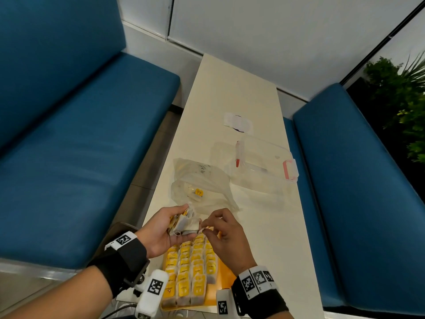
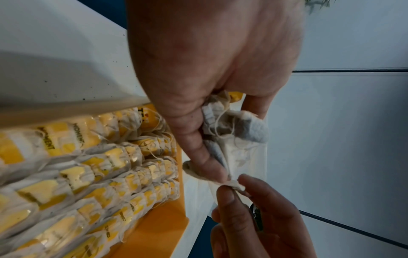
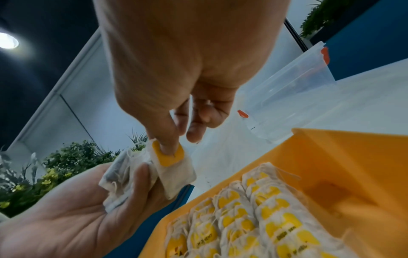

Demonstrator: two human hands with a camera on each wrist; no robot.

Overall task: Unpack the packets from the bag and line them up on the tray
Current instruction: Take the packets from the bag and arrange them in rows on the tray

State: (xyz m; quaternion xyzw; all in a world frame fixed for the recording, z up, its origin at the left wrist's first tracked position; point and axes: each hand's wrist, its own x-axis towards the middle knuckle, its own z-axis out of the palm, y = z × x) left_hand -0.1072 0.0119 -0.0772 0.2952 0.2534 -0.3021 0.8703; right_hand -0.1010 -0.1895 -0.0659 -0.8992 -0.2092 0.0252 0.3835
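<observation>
Between blue benches runs a long white table (image 1: 232, 93). Above its near end the left hand (image 1: 161, 229), palm up, cups a bunch of packets (image 1: 184, 223); the right hand (image 1: 226, 236) pinches one packet (image 3: 174, 167) by its yellow tag. Beneath them the orange tray (image 1: 222, 282) holds packet rows (image 1: 190, 268); the clear bag (image 1: 202, 180) lies beyond with a few inside.

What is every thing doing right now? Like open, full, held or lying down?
Left hand: holds a bunch of tea bags.
Right hand: pinches one tea bag from the bunch.
Orange tray: partly filled with rows of tea bags.
Plastic bag: lying crumpled, a few packets inside.
Clear container: lying on the table.
</observation>
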